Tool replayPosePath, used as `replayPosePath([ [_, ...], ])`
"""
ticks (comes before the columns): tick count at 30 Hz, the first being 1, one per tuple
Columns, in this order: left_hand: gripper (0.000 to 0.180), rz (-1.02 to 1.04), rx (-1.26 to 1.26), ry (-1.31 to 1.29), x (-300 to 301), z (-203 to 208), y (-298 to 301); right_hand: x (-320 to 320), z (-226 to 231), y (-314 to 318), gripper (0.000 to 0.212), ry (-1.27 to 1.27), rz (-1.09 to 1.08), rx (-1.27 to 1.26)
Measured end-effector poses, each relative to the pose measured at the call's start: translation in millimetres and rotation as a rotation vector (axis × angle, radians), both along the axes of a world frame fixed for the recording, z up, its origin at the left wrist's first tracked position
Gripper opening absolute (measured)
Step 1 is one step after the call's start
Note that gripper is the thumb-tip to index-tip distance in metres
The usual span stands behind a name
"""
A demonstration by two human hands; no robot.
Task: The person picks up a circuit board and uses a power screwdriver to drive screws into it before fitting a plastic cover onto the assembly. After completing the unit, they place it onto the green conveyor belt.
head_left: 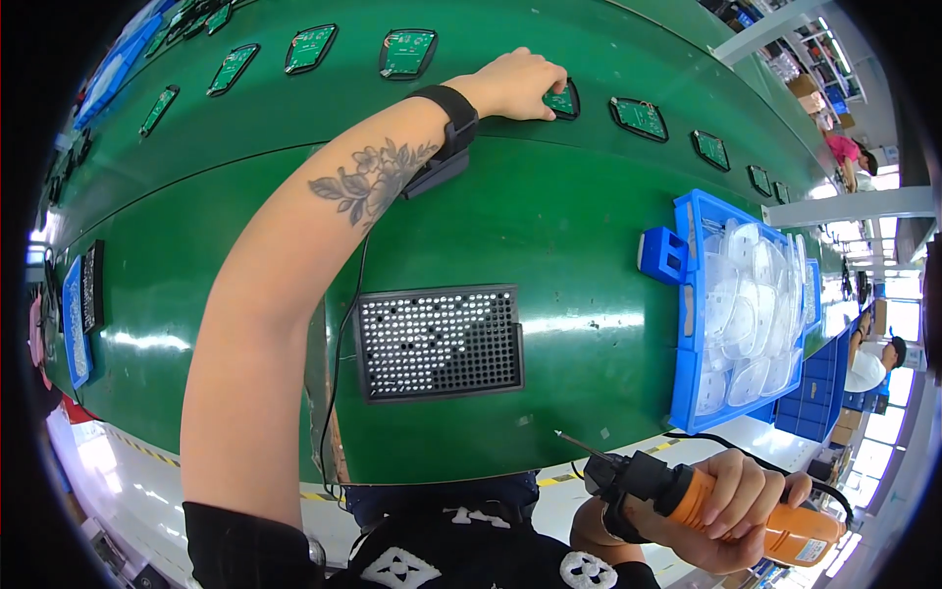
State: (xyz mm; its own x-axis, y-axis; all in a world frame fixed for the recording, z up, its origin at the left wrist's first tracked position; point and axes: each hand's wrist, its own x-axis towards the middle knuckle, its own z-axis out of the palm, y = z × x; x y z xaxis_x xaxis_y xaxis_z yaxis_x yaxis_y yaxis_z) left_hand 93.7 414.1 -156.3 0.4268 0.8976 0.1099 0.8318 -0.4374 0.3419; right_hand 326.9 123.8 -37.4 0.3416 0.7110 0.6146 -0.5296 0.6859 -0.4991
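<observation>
My left arm stretches across the bench, and my left hand (515, 83) has its fingers closed on the edge of a green circuit board in a black frame (564, 101), partly hidden by the hand. In my right hand (731, 510), at the lower right, is an orange and black electric screwdriver (687, 491), with its thin bit pointing up and left. The bit's tip is apart from any screw or board. Between the hands lies a black perforated tray (519, 358). Small silvery pieces, apparently screws, fill many of its holes, mostly on the left side.
More framed boards (408, 53) sit in a row along the green bench's far side. At the right stands a blue bin (690, 344) of clear plastic covers (751, 304), with a small blue holder (663, 255) on its side. A black device (439, 175) lies under my left wrist.
</observation>
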Motion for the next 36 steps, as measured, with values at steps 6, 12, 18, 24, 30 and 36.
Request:
replayPosePath([
  [6, 0.03, -0.192, 0.257, -0.152, -21.3, 69.3, -134.4, -5.7, 2.8, 0.1, 0.031, -0.202, 0.224, 0.057],
  [12, 0.038, -0.039, -0.122, -0.34, -19.3, 84.8, -339.7, -28.2, -5.7, -31.4, 0.034, -0.115, 0.332, 0.2],
  [18, 0.037, 0.24, -0.121, -0.356, 13.1, 14.0, -402.6, -47.9, -45.7, -61.0, 0.032, -0.219, 0.362, 0.198],
  [24, 0.034, 0.229, -0.092, -0.451, 25.7, 16.0, -394.4, -42.4, -35.4, -72.7, 0.034, -0.39, 0.29, 0.178],
  [30, 0.033, 0.241, -0.061, -0.456, 23.4, 6.8, -402.2, -44.0, -45.7, -74.1, 0.039, -0.498, 0.339, 0.086],
  [36, 0.033, 0.238, -0.053, -0.496, 23.5, 5.4, -401.0, -41.2, -44.9, -67.8, 0.041, -0.518, 0.377, 0.095],
])
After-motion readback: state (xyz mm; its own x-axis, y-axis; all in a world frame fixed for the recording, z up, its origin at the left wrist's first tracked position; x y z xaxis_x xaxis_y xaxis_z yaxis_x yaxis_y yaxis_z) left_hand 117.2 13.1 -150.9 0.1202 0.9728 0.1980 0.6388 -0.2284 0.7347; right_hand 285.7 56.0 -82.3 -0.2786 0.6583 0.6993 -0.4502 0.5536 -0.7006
